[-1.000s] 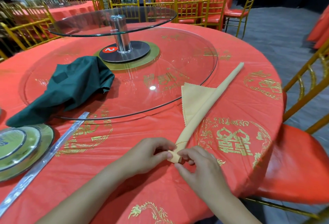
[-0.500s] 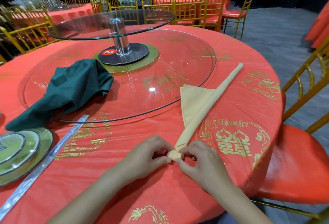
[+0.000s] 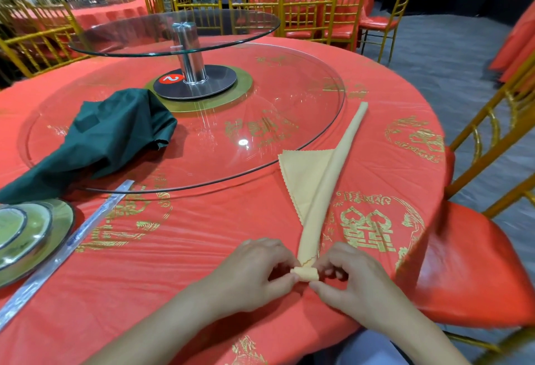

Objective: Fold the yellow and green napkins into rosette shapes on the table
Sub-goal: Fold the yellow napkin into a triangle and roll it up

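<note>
the table holds both cloths. the green napkin lies crumpled, untouched, partly on the glass turntable. the yellow napkin is a long roll reaching away from the near edge, one flap loose. left hand and right hand pinch its near end, fingers curled round a small first coil. likely step: starting the spiral; next, wind the roll tightly around it.

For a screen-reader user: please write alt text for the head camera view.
A person's left hand and right hand pinch the near end of a long rolled yellow napkin, its tip curled into a small coil, on a red tablecloth. A crumpled green napkin lies partly on the glass turntable at left, near stacked plates.
</note>
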The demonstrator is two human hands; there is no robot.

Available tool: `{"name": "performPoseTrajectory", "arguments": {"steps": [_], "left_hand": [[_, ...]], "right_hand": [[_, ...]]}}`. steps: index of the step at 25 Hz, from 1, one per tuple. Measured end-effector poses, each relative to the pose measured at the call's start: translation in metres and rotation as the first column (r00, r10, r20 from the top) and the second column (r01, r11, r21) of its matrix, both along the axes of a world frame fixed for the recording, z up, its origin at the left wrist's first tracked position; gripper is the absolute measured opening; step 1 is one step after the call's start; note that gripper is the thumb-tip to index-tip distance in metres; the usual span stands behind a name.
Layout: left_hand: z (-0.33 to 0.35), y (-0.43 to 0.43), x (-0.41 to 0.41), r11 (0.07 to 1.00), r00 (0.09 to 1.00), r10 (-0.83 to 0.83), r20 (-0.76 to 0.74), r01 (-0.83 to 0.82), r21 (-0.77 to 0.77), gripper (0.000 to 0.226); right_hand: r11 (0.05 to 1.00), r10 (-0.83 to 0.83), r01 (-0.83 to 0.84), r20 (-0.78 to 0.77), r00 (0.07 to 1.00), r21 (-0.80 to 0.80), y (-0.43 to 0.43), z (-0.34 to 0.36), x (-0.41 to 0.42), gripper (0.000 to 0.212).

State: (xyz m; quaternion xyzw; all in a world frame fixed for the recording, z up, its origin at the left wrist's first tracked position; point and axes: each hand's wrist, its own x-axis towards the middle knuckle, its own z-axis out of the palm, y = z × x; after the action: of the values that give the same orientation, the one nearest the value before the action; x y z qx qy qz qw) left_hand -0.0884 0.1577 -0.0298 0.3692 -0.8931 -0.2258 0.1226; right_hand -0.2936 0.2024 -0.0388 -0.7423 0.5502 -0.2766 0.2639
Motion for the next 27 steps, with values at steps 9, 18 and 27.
{"name": "performPoseTrajectory", "arguments": {"steps": [9, 18, 27], "left_hand": [[0.01, -0.011, -0.025, 0.998, 0.962, 0.057, 0.267, -0.065, 0.02, 0.034], [0.0, -0.007, -0.015, 0.999, 0.978, 0.002, -0.21, 0.006, 0.033, 0.024], [0.004, -0.019, -0.025, 0.998, 0.989, 0.058, -0.136, -0.055, 0.026, 0.023]], "right_hand": [[0.992, -0.049, 0.043, -0.051, 0.997, -0.121, 0.007, -0.006, -0.007, 0.029], [0.998, -0.049, 0.049, 0.016, 0.999, -0.04, -0.014, -0.005, -0.016, 0.029], [0.987, -0.008, 0.015, 0.04, 0.999, -0.159, -0.011, -0.006, -0.021, 0.026]]}}
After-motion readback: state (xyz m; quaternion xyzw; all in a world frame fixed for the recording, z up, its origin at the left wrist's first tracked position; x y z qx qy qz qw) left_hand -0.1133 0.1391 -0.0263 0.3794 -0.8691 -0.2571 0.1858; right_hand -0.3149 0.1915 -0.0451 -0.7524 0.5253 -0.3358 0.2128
